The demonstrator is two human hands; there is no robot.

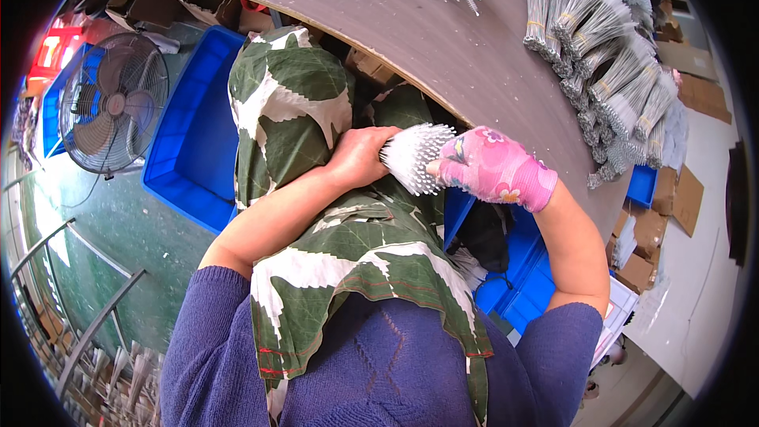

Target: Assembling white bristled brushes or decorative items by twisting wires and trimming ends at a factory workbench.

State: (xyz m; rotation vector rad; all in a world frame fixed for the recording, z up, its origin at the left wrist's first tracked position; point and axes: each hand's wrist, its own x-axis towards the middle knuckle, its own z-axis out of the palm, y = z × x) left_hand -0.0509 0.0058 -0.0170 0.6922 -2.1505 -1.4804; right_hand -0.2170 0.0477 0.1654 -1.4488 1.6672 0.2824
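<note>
Head view: the bundle (413,156) is above the apron (356,247), between both hands. Left hand (362,156): fingers clamped on its left end. Gloved right hand (494,166): at its right side; finger closure cannot be told. A slack left grip could spill the bundle.

head view | left head-worn fisheye | looking down | near the hands (360,158)

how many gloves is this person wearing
1: the pink glove on the right hand. The left hand, holding the white bundle, is bare. Both hands show, so none is hidden.
</note>
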